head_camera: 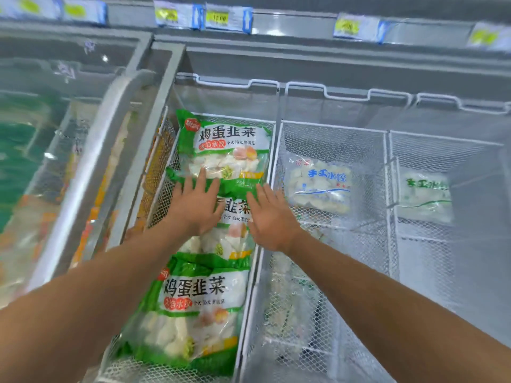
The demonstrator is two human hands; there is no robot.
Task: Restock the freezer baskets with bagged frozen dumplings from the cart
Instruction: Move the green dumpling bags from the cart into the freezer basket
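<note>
Three green bags of frozen dumplings lie in a row in the left wire basket (272, 150) of the open freezer: a far bag (224, 145), a middle bag (229, 230) and a near bag (193, 308). My left hand (197, 205) lies flat with straight fingers on the middle bag, its fingertips at the far bag's lower edge. My right hand (269, 214) is spread open over the middle bag's right edge, at the basket's rim. Neither hand grips anything.
The middle basket (331, 134) holds a clear bag of dumplings with blue print (318, 186); the right basket holds one with green print (425, 197). A slid-back glass lid (110, 139) covers the freezer's left part. Price tags (218, 17) line the shelf above.
</note>
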